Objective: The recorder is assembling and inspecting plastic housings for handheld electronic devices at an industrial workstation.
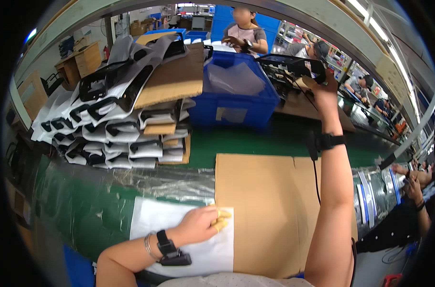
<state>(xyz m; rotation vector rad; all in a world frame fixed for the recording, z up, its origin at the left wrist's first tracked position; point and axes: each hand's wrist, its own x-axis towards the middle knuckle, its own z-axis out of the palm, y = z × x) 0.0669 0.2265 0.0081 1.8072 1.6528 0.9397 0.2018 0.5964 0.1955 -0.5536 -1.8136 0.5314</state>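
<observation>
White sheet [210,256] flat on the green work surface [100,217]; our left hand [203,224] lies over its right part, yellow-covered fingers loosely bent. Whether they pinch the sheet, we cannot tell. Right arm stretched far forward: our right hand [323,88] is at the right end of a black frame [299,64], beyond the blue bin [264,106] to its right. How far those fingers close on it, we cannot tell. Brown cardboard [270,210] lies right beside the sheet.
</observation>
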